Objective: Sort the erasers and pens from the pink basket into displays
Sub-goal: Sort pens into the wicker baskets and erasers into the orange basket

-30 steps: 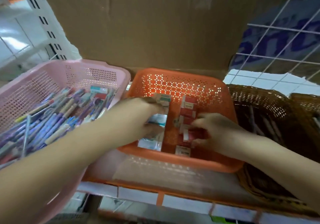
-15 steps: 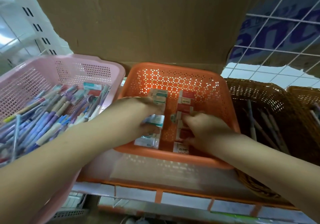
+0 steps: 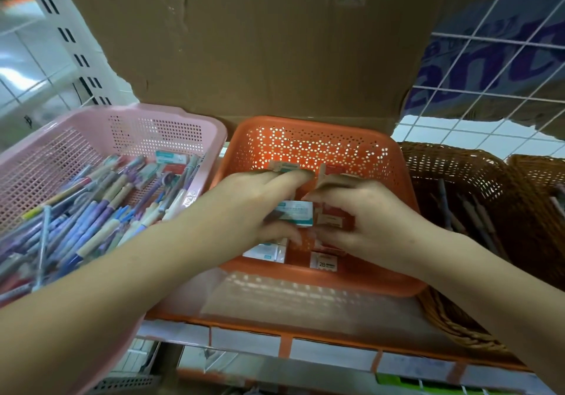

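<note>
The pink basket (image 3: 91, 125) at the left holds several pens (image 3: 91, 211) and a few boxed erasers (image 3: 169, 157) at its far end. Both hands are inside the orange basket (image 3: 321, 131) in the middle. My left hand (image 3: 244, 208) curls its fingers and thumb round a row of teal-and-white erasers (image 3: 295, 212). My right hand (image 3: 360, 214) grips a row of red-and-white erasers (image 3: 331, 219) beside them. More erasers lie flat near the basket's front, a teal one (image 3: 264, 252) and a white 2B one (image 3: 324, 263).
A brown wicker basket (image 3: 458, 162) with a few pens (image 3: 443, 202) stands at the right, another wicker basket (image 3: 538, 165) beyond it. A cardboard sheet (image 3: 260, 43) rises behind the baskets. A wire grid (image 3: 504, 58) is at the back right. The shelf's orange front rail (image 3: 305, 336) runs below.
Both hands moved closer together in the orange basket, pressing the two eraser rows side by side. The right hand slid up and left. The camera came nearer.
</note>
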